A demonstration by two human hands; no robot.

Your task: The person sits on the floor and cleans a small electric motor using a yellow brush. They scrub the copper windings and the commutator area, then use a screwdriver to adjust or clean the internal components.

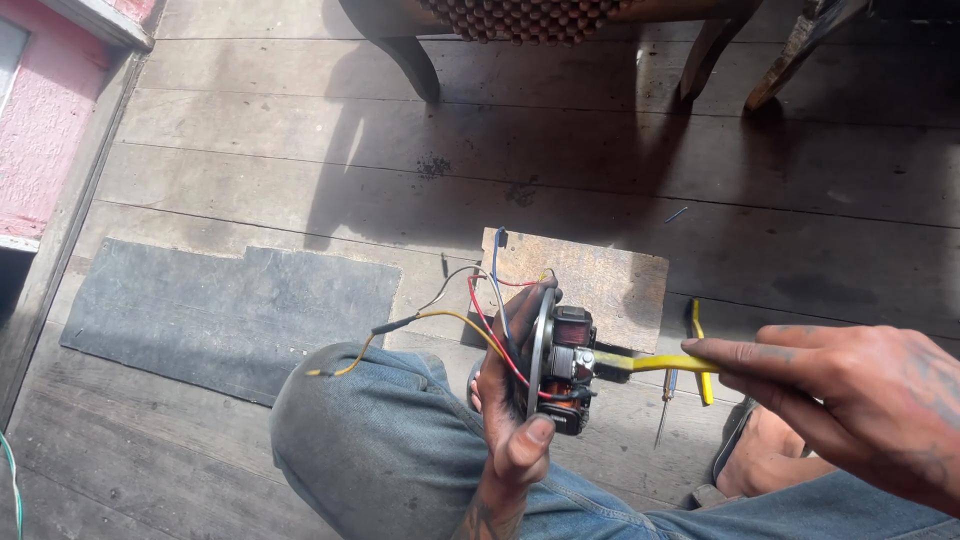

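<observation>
Head view: left hand [512, 400] around stator plate [556, 360]

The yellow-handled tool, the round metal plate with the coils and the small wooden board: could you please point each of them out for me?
yellow-handled tool [655, 363], head view, on the yellow handle ahead of the right hand's fingertips.
round metal plate [541, 345], head view, on its grey rim.
wooden board [600, 280], head view, on its bare top face.

1. Hard sunlight floods the floor [620, 150], bright and warm.
2. Chair [520, 20] throws a deep, sharp-edged shadow across the boards.
3. Glare washes the pink wall [45, 120].
4. Focus stays crisp; right hand [850, 400] is slightly soft.
</observation>
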